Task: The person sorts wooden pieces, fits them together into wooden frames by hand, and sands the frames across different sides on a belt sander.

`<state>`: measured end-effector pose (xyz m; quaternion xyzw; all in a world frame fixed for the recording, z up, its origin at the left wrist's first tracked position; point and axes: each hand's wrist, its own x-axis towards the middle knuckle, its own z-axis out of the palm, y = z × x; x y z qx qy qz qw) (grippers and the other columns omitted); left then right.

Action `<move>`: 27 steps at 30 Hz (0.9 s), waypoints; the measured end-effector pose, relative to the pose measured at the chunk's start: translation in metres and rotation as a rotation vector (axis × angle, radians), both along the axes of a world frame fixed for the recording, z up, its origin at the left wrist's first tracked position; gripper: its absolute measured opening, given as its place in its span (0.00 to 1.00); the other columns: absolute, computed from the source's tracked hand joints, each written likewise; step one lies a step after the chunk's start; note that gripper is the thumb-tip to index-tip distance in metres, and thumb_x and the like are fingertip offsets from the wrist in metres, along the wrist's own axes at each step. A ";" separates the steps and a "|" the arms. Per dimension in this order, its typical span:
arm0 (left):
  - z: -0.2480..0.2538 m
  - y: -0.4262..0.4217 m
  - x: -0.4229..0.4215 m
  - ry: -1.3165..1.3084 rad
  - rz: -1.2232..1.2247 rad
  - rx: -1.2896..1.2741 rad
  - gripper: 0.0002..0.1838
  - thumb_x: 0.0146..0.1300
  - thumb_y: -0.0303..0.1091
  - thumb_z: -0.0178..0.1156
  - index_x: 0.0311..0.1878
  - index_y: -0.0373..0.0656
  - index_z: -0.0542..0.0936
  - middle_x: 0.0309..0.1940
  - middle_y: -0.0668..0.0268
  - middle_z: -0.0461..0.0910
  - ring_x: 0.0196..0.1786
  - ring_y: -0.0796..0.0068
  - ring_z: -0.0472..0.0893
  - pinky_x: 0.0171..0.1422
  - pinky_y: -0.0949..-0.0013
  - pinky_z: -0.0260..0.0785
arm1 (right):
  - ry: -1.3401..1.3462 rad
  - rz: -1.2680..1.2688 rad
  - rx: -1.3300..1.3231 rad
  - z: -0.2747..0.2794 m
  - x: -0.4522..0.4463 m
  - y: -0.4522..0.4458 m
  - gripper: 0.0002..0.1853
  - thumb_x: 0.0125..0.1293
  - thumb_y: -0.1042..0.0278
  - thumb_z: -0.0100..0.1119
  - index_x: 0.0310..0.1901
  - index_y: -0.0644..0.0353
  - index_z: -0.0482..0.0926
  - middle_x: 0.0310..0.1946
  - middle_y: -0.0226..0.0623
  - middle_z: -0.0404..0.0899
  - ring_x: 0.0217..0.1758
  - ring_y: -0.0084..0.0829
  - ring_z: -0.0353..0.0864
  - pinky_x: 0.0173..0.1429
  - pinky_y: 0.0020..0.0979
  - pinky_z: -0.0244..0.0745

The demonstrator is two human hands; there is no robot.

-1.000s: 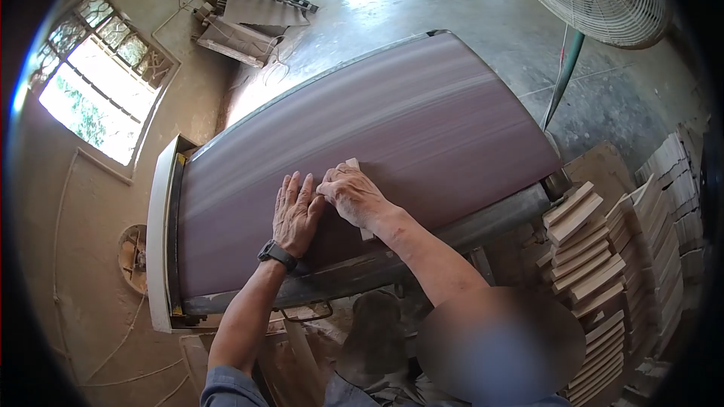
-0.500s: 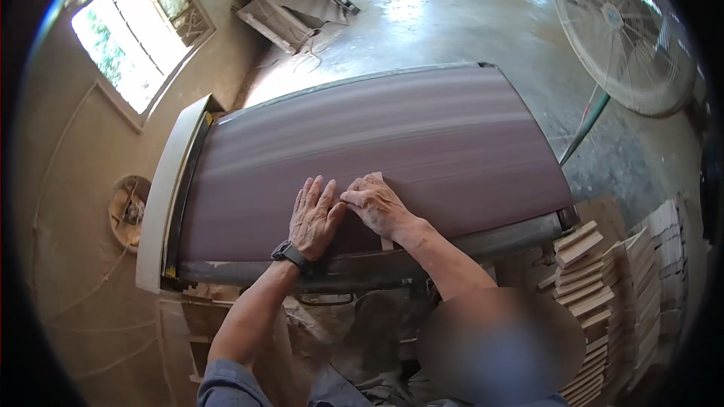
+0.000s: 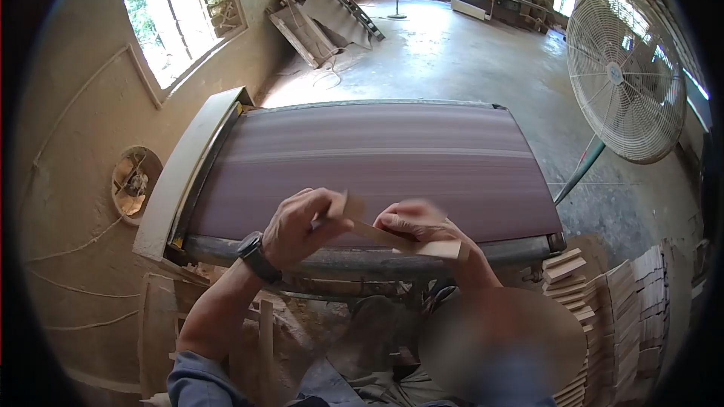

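A pale piece of wood (image 3: 383, 238) is held above the near edge of the wide purple-brown sanding belt (image 3: 377, 181). My left hand (image 3: 296, 227), with a dark watch at the wrist, pinches its left end between thumb and fingers. Around the right end is my right hand (image 3: 437, 230), its thumb over the wood and its fingers partly blurred. The wood slants down to the right, and both of its ends look thicker than the middle. Streaks run lengthwise along the belt.
Stacked wooden pieces (image 3: 569, 286) stand right of the sander, beside more piled wood (image 3: 637, 316). A pedestal fan (image 3: 626, 75) rises at the far right. The sander's left end has a pale guard (image 3: 192, 173). A round wall fan (image 3: 136, 185) is at left.
Both hands have come up off the belt toward me, raising the wood that was pressed flat there. My left hand, earlier spread beside it, now grips one end. The view has tilted up.
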<state>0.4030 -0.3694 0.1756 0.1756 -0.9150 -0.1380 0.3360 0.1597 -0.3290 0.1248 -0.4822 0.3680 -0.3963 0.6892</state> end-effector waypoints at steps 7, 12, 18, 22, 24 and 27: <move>-0.036 -0.041 -0.007 0.316 0.355 0.821 0.19 0.66 0.48 0.62 0.33 0.39 0.78 0.21 0.70 0.75 0.22 0.80 0.77 0.24 0.74 0.70 | -0.094 -0.759 -0.164 -0.023 -0.017 -0.019 0.25 0.75 0.45 0.41 0.58 0.59 0.71 0.45 0.35 0.79 0.50 0.27 0.78 0.56 0.32 0.73; -0.054 -0.053 -0.031 0.350 0.486 1.054 0.23 0.65 0.54 0.61 0.32 0.40 0.77 0.22 0.71 0.75 0.19 0.79 0.76 0.22 0.76 0.71 | 0.976 -0.734 -1.157 -0.038 -0.004 -0.021 0.16 0.68 0.59 0.57 0.50 0.61 0.77 0.42 0.39 0.80 0.51 0.32 0.77 0.57 0.36 0.73; -0.091 -0.073 -0.054 0.224 0.479 1.184 0.25 0.66 0.55 0.59 0.33 0.37 0.79 0.23 0.66 0.77 0.21 0.79 0.78 0.23 0.73 0.72 | 1.027 -0.400 -0.999 -0.059 -0.013 -0.025 0.11 0.61 0.71 0.64 0.46 0.60 0.80 0.39 0.37 0.79 0.48 0.36 0.78 0.55 0.35 0.75; -0.121 -0.088 -0.070 -0.058 0.659 0.416 0.25 0.69 0.52 0.54 0.49 0.35 0.78 0.43 0.56 0.79 0.45 0.61 0.80 0.49 0.58 0.72 | 1.204 -0.327 -0.963 -0.078 -0.028 -0.033 0.06 0.63 0.72 0.59 0.41 0.60 0.80 0.38 0.37 0.76 0.48 0.36 0.76 0.56 0.35 0.74; -0.130 -0.095 -0.077 -0.083 0.686 -0.007 0.25 0.70 0.51 0.53 0.55 0.35 0.76 0.51 0.54 0.78 0.56 0.56 0.77 0.59 0.53 0.68 | 1.156 -0.340 -0.956 -0.087 -0.034 -0.037 0.05 0.63 0.72 0.59 0.40 0.60 0.79 0.38 0.37 0.75 0.47 0.36 0.75 0.56 0.36 0.74; -0.135 -0.111 -0.089 -0.158 0.601 -0.036 0.24 0.69 0.44 0.52 0.60 0.36 0.72 0.60 0.50 0.71 0.66 0.51 0.67 0.69 0.52 0.58 | 1.070 -0.339 -0.973 -0.093 -0.032 -0.042 0.05 0.63 0.71 0.59 0.39 0.60 0.79 0.38 0.37 0.75 0.47 0.36 0.75 0.55 0.36 0.73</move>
